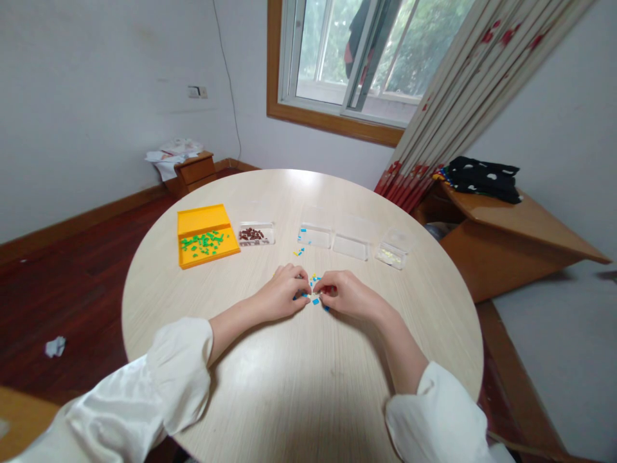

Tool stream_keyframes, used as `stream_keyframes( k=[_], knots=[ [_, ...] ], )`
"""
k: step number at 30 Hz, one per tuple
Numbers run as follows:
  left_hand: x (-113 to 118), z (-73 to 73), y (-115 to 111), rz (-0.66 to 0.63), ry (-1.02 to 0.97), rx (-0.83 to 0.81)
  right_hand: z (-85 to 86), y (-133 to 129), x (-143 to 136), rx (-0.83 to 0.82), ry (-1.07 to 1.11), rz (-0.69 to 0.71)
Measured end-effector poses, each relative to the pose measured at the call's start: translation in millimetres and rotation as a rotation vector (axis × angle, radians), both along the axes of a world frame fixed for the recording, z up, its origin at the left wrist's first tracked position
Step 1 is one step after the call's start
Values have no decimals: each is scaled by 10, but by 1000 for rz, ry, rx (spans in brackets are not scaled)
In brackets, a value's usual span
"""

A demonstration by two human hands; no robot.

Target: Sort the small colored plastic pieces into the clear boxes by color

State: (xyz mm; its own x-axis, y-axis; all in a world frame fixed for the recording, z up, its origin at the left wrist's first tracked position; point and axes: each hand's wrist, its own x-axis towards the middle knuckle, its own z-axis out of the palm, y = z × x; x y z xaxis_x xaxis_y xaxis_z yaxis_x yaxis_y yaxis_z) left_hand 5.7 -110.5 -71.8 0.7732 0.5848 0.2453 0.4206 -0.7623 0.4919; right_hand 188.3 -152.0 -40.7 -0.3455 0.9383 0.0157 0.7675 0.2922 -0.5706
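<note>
My left hand [286,291] and my right hand [348,294] meet over the middle of the table, fingertips nearly touching. Both have their fingers curled into a pinch, and whatever sits between them is too small and hidden to make out. Around the fingertips lie small blue, yellow and whitish plastic pieces, partly covered by the hands. A blue piece [316,301] rests just below the gap between them. Some red shows beside the right fingers. A few loose blue and yellow pieces [299,252] lie farther back on the tabletop.
On the round table [289,386] stand a yellow case [208,260] of green pieces and a clear box [270,242] of brown pieces. Another clear box [320,242] has a few blue pieces; a second clear box [351,249] and one with pale pieces [391,257] stand rightward.
</note>
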Motion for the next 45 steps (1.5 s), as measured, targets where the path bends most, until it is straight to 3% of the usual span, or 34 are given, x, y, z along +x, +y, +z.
stream_keyframes(
  k=[19,32,45],
  knots=[
    [20,38,12,59,-37,9,-9,0,-35,14,-10,-48],
    [22,58,19,261,-219,-45,-157,87,-145,-55,665,-238],
    [12,122,0,322,-319,-78,-169,85,-235,-7,786,-296]
  ],
)
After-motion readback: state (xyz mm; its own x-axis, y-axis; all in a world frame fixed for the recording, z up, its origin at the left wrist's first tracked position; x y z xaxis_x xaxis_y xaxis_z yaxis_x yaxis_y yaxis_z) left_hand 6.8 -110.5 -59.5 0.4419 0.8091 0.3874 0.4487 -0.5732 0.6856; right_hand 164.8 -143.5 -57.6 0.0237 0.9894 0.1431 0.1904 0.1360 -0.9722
